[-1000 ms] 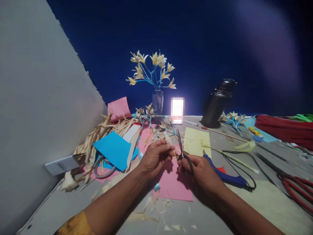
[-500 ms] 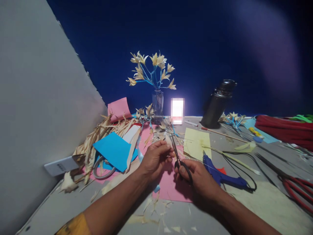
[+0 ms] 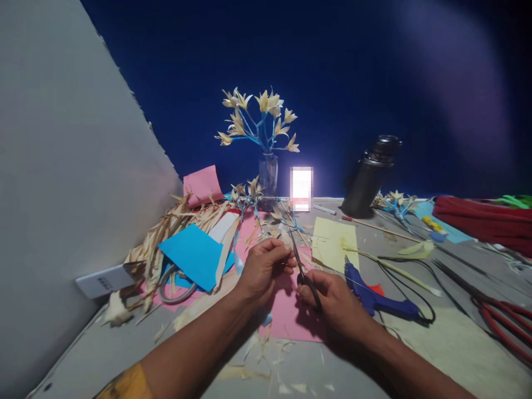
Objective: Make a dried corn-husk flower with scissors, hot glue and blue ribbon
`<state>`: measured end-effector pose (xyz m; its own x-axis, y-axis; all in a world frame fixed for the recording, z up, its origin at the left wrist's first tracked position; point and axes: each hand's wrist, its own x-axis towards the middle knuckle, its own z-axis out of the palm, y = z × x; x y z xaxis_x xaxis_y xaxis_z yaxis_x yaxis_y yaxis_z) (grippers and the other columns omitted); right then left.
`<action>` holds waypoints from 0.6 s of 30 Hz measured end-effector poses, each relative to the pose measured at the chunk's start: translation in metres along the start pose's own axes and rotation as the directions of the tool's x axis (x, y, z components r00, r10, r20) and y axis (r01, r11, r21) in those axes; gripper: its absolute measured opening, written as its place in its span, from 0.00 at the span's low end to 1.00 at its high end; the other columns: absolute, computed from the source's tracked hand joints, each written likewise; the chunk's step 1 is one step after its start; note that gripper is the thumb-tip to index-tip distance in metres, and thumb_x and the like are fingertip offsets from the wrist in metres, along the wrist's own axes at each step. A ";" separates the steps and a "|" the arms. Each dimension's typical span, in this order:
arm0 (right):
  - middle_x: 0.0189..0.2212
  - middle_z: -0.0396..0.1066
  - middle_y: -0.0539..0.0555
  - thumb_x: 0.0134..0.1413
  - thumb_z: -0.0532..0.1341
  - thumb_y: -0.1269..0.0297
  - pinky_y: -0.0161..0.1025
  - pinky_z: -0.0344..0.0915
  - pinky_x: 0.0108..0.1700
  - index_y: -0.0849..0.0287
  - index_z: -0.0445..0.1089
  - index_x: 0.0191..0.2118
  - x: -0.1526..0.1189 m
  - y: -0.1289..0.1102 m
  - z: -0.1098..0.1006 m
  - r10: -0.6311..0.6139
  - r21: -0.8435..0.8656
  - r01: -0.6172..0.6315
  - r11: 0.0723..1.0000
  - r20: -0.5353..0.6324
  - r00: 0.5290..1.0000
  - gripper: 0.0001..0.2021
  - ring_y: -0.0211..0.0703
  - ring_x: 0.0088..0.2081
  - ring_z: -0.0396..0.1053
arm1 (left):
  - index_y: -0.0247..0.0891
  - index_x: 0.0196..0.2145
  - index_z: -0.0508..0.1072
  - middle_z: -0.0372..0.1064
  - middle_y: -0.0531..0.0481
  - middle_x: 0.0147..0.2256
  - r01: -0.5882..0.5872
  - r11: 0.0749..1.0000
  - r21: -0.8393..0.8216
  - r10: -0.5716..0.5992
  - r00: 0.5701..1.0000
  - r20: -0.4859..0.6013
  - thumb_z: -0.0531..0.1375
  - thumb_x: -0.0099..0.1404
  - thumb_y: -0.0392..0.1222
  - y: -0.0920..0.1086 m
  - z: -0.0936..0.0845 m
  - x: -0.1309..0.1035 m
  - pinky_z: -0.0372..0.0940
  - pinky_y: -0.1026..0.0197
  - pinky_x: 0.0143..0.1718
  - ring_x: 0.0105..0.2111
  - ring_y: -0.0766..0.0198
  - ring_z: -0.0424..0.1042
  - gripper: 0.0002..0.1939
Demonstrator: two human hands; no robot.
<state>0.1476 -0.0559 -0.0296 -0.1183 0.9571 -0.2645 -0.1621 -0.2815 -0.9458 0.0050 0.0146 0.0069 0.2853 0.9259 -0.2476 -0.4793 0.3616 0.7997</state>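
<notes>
My right hand (image 3: 328, 296) grips a pair of small black-handled scissors (image 3: 296, 252), with its fingers in the handle loops and the blades pointing up and away. Close on its left, my left hand (image 3: 266, 266) is closed in a pinch. A small pale piece of dried husk (image 3: 286, 237) shows at its fingertips, beside the blades; the fingers partly hide it. Under both hands lies a pink sheet (image 3: 291, 324) on the table. Cut scraps (image 3: 264, 346) are scattered around it.
Husk flowers (image 3: 266, 105) stand in a glass bottle (image 3: 268, 174) by the blue wall. A blue glue gun (image 3: 374, 296), yellow paper (image 3: 334, 238) and red-handled shears (image 3: 499, 316) lie on the right. Blue paper (image 3: 193, 255) and husks (image 3: 155, 238) are left; a dark flask (image 3: 368, 180) stands behind.
The scissors' handle loops have come closer together, and the blades have closed. Both hands stay in nearly the same place.
</notes>
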 end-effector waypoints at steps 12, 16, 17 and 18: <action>0.18 0.61 0.45 0.45 0.71 0.49 0.33 0.54 0.22 0.59 0.64 0.24 0.002 -0.013 -0.002 -0.029 0.024 0.030 0.999 -0.033 0.999 0.21 0.33 0.20 0.57 | 0.35 0.26 0.72 0.71 0.51 0.23 0.029 0.999 -0.028 -0.030 0.999 -0.020 0.72 0.48 0.35 0.001 0.000 0.001 0.64 0.69 0.23 0.22 0.69 0.69 0.12; 0.25 0.69 0.50 0.38 0.75 0.51 0.35 0.61 0.26 0.59 0.73 0.31 0.000 -0.023 -0.001 -0.116 0.060 0.127 0.990 -0.156 0.981 0.20 0.38 0.25 0.64 | 0.34 0.27 0.73 0.71 0.50 0.25 0.059 0.998 -0.032 -0.059 0.998 0.002 0.72 0.48 0.35 -0.005 0.001 -0.001 0.62 0.69 0.23 0.23 0.70 0.68 0.11; 0.27 0.71 0.51 0.36 0.76 0.51 0.36 0.63 0.28 0.59 0.74 0.33 0.000 -0.026 -0.002 -0.144 0.058 0.158 0.986 -0.196 0.970 0.21 0.40 0.28 0.66 | 0.34 0.26 0.73 0.71 0.50 0.24 0.081 0.996 -0.023 -0.081 0.996 0.024 0.73 0.48 0.35 -0.008 0.001 -0.002 0.62 0.68 0.23 0.23 0.70 0.68 0.11; 0.29 0.73 0.52 0.34 0.76 0.51 0.37 0.65 0.30 0.58 0.75 0.34 0.001 -0.028 -0.002 -0.171 0.052 0.188 0.981 -0.234 0.957 0.21 0.41 0.30 0.67 | 0.34 0.26 0.73 0.70 0.50 0.24 0.104 0.995 -0.009 -0.103 0.994 0.048 0.73 0.49 0.36 -0.011 0.002 -0.004 0.61 0.68 0.23 0.22 0.70 0.67 0.11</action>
<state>0.1544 -0.0471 -0.0034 0.1441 0.9803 -0.1352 -0.2317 -0.0994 -0.9677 0.0113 0.0071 0.0004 0.3730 0.8773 -0.3020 -0.4543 0.4564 0.7650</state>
